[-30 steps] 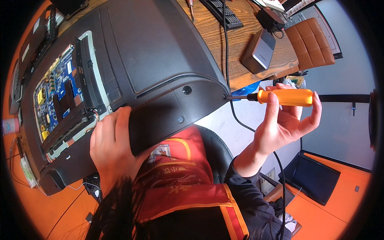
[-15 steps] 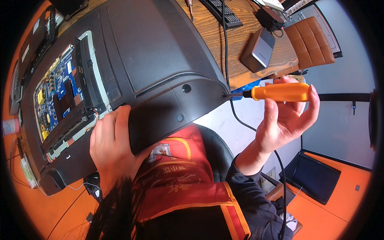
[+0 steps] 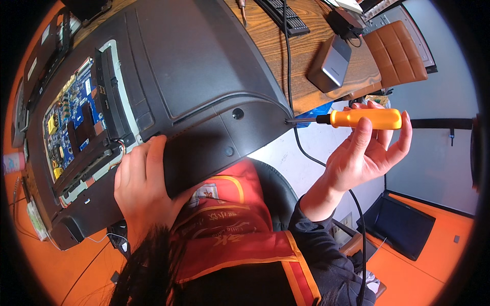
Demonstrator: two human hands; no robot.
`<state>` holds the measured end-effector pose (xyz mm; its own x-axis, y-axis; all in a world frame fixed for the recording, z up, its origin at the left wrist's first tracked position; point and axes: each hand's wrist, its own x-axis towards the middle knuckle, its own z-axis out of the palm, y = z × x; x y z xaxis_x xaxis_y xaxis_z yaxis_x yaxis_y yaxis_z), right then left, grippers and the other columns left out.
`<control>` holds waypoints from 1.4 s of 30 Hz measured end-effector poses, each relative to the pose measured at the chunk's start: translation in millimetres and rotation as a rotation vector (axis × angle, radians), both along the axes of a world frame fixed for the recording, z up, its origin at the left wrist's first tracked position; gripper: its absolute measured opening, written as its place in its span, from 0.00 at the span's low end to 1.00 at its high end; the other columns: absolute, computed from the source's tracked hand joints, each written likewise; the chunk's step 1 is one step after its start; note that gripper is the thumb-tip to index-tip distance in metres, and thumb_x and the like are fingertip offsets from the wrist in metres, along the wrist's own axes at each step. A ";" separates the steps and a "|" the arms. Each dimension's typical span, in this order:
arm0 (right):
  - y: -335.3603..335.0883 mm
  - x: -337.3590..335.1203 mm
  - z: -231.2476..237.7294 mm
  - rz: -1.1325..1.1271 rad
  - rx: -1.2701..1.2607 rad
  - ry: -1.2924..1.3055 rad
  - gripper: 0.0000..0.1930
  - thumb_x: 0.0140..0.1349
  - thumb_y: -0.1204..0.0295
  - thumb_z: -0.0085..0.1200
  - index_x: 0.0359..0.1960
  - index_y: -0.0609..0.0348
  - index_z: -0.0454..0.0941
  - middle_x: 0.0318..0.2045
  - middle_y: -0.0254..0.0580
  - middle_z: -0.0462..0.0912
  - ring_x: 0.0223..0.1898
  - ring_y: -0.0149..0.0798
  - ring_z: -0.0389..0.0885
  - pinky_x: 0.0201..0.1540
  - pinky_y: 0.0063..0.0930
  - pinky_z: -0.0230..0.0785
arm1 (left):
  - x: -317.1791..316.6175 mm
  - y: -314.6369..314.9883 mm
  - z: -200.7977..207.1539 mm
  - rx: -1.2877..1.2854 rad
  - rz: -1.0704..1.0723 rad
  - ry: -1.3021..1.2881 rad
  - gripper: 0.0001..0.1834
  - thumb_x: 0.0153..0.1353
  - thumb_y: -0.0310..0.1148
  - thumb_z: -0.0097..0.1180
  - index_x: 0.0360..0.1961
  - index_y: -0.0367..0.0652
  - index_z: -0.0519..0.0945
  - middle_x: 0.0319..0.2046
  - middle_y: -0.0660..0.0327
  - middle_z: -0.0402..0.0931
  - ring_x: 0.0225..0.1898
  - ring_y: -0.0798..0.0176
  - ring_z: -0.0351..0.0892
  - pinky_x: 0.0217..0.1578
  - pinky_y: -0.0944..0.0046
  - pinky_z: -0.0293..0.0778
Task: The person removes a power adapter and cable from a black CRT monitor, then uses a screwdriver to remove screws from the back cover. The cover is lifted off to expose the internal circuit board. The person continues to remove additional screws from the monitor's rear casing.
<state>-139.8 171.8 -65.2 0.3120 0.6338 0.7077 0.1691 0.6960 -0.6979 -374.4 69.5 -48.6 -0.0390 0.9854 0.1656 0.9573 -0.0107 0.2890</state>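
A large black plastic housing (image 3: 189, 46), apparently the back of a screen, lies tilted before me. Through its rectangular opening shows a blue circuit board (image 3: 76, 120). My left hand (image 3: 140, 181) grips the housing's near edge, its fingers over the top and the thumb mostly hidden. On the right, my right hand (image 3: 360, 158) holds a screwdriver (image 3: 366, 119) with a yellow handle between thumb and fingers. The screwdriver lies nearly level, its metal shaft pointing left. Its tip sits at a small hole in the housing's right corner; how deep it goes I cannot tell.
On the wooden table (image 3: 268, 48) lie a grey box-shaped device (image 3: 329, 64), a black adapter (image 3: 343, 23) and a black slotted part (image 3: 291, 18). A black cable (image 3: 306, 153) hangs past the housing's corner. A brown padded chair (image 3: 395, 56) stands beyond, and a dark screen (image 3: 398, 224) lower right.
My right hand and the screwdriver's handle have shifted slightly right, and more of the shaft shows. The tip stays at the corner hole. My left hand and the housing have barely moved.
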 end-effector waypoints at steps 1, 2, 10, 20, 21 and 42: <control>0.0 0.5 0.1 -0.026 0.015 -0.005 0.29 0.52 0.84 0.53 0.56 0.57 0.55 0.39 0.49 0.74 0.41 0.40 0.76 0.44 0.34 0.72 | -0.2 -0.2 -0.2 -0.005 0.001 0.003 0.41 0.29 0.36 0.71 0.49 0.38 0.67 0.41 0.53 0.68 0.43 0.48 0.68 0.42 0.55 0.66; -0.2 0.8 0.0 -0.012 0.029 0.010 0.29 0.53 0.84 0.52 0.56 0.57 0.55 0.39 0.49 0.74 0.41 0.40 0.76 0.44 0.33 0.72 | -0.6 -0.3 -0.4 -0.003 -0.002 -0.003 0.41 0.29 0.36 0.71 0.49 0.38 0.67 0.41 0.53 0.68 0.43 0.48 0.68 0.42 0.55 0.66; -0.7 7.2 3.1 -0.109 0.065 0.058 0.28 0.54 0.81 0.53 0.56 0.55 0.55 0.38 0.51 0.74 0.39 0.40 0.77 0.43 0.33 0.74 | 0.8 0.1 -0.9 0.004 0.020 -0.006 0.42 0.27 0.36 0.71 0.49 0.39 0.67 0.41 0.54 0.69 0.42 0.48 0.68 0.42 0.55 0.66; 0.5 -12.1 21.8 0.061 0.003 0.477 0.17 0.62 0.67 0.48 0.51 0.53 0.62 0.39 0.47 0.72 0.41 0.40 0.74 0.45 0.29 0.73 | -13.2 -12.1 10.6 0.287 -0.107 -0.158 0.35 0.39 0.40 0.64 0.52 0.43 0.71 0.58 0.55 0.61 0.63 0.49 0.52 0.60 0.43 0.48; 0.3 -18.1 25.0 0.155 -0.031 0.492 0.17 0.61 0.67 0.48 0.51 0.53 0.62 0.40 0.47 0.72 0.41 0.40 0.74 0.45 0.28 0.73 | -10.2 -13.6 11.7 0.344 -0.123 -0.167 0.31 0.42 0.34 0.63 0.52 0.43 0.72 0.58 0.53 0.61 0.62 0.51 0.55 0.59 0.45 0.51; -7.0 -138.6 26.4 0.481 -0.231 0.338 0.12 0.55 0.67 0.52 0.40 0.53 0.69 0.32 0.32 0.71 0.36 0.32 0.71 0.41 0.28 0.65 | -196.4 -174.6 7.7 0.808 0.566 -0.798 0.07 0.61 0.24 0.40 0.41 0.36 0.61 0.39 0.50 0.76 0.38 0.63 0.79 0.38 0.67 0.74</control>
